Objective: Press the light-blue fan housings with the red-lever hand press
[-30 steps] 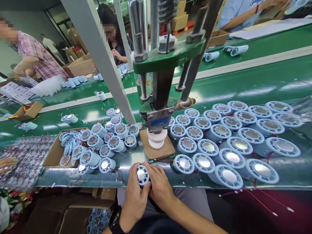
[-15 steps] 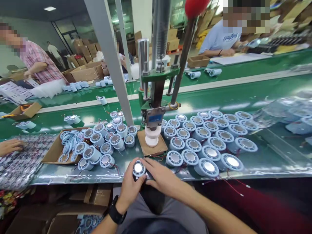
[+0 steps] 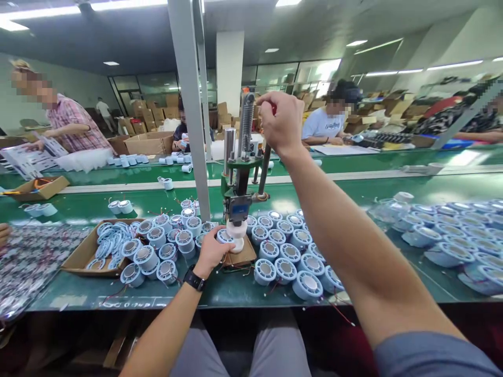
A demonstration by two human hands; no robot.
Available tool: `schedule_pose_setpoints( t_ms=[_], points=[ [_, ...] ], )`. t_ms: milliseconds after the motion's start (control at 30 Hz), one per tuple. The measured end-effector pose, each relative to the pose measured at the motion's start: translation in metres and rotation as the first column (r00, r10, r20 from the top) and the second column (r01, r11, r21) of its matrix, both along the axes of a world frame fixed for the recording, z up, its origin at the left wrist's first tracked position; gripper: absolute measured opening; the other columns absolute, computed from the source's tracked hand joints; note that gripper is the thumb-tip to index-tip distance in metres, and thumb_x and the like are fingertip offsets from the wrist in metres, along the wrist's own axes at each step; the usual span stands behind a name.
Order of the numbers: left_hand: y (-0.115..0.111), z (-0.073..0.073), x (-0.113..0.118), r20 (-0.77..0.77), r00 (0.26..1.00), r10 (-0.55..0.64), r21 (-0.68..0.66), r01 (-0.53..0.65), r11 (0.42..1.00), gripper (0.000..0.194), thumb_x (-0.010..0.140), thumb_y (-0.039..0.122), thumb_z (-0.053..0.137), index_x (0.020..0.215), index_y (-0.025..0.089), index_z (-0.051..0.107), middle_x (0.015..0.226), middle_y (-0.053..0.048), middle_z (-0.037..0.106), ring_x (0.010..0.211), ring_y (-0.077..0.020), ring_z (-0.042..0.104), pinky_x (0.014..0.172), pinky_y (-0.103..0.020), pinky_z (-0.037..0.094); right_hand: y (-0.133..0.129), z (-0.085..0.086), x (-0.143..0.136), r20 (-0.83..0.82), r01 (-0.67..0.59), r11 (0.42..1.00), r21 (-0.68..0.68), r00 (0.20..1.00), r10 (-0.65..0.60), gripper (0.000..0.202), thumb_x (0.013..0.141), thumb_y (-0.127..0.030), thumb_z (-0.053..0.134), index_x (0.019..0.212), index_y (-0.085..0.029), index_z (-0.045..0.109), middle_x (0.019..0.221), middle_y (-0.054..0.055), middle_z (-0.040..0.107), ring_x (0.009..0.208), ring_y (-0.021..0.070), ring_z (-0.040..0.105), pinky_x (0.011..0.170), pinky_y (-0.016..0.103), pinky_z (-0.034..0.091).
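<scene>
My left hand (image 3: 214, 252) is closed round a light-blue round housing (image 3: 223, 236) with a slotted rim, at the left side of the hand press. That housing is right beside the press's white round pads (image 3: 236, 229), partly hidden by my fingers and the pads. Raised high, my right hand (image 3: 281, 119) wraps round the red knob (image 3: 274, 107) at the top of the press lever (image 3: 264, 170). The hand press (image 3: 238, 205) stands upright over a brown cardboard piece (image 3: 244, 256).
Housings with silver centres (image 3: 290, 253) stand in rows right of the press; others are heaped on the left. A cardboard box (image 3: 84, 268) holds light-blue rings (image 3: 113, 238). A grey post (image 3: 190, 104) rises behind. Co-workers (image 3: 324, 125) sit across the green conveyor (image 3: 90, 180).
My left hand has carried the housing from the table's front edge up to the press pads. My right hand has left the housing and risen to the lever knob. The view has tilted up.
</scene>
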State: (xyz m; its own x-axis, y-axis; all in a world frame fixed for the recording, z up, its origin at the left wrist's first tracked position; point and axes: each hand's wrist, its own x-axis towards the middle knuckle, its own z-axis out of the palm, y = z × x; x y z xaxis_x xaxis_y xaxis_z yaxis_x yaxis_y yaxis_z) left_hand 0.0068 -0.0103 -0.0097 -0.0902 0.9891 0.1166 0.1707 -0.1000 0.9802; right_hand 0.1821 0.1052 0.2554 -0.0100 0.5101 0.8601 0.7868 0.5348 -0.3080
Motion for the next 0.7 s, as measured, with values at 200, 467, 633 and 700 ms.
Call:
schedule_pose_setpoints(
  t_ms=[200,467,633,700],
  points=[
    [0.005,-0.008,0.005,0.098,0.995,0.026,0.035,-0.03,0.999,0.054,0.052,0.011,0.079,0.105,0.013,0.068,0.101,-0.008,0.072,0.091,-0.0232,0.065,0.088,-0.035,0.05,0.009,-0.01,0.006,-0.052,-0.052,0.997,0.06,0.997,0.055,0.026,0.091,-0.022,0.039,0.085,-0.02,0.065,0.082,0.006,0.068,0.087,0.0204,0.063,0.089,0.034,0.043],
    [0.015,-0.029,0.028,0.216,0.974,-0.06,0.076,0.045,0.996,0.056,0.059,0.018,0.078,0.113,0.013,0.064,0.111,-0.011,0.071,0.1,-0.0241,0.065,0.094,-0.036,0.049,0.006,-0.012,0.005,-0.092,-0.084,0.989,0.125,0.991,0.096,0.027,0.09,-0.024,0.041,0.082,-0.019,0.066,0.076,0.005,0.067,0.084,0.0182,0.065,0.087,0.032,0.048],
    [0.02,-0.033,0.031,0.199,0.975,-0.103,0.102,0.084,0.991,0.052,0.06,0.018,0.077,0.11,0.012,0.065,0.109,-0.01,0.071,0.099,-0.0248,0.065,0.095,-0.038,0.048,0.013,-0.01,0.002,-0.135,-0.157,0.985,0.069,0.977,0.165,0.025,0.088,-0.019,0.043,0.075,-0.017,0.065,0.065,0.002,0.06,0.071,0.0151,0.063,0.079,0.03,0.051],
    [0.019,-0.035,0.029,0.178,0.978,-0.11,0.111,0.092,0.99,0.051,0.06,0.018,0.077,0.11,0.013,0.066,0.109,-0.01,0.071,0.101,-0.026,0.064,0.098,-0.04,0.047,0.011,0.0,0.003,-0.189,-0.237,0.971,-0.012,0.954,0.231,0.024,0.087,-0.015,0.043,0.073,-0.015,0.063,0.06,0.0,0.056,0.061,0.0128,0.061,0.071,0.028,0.051]
  ],
)
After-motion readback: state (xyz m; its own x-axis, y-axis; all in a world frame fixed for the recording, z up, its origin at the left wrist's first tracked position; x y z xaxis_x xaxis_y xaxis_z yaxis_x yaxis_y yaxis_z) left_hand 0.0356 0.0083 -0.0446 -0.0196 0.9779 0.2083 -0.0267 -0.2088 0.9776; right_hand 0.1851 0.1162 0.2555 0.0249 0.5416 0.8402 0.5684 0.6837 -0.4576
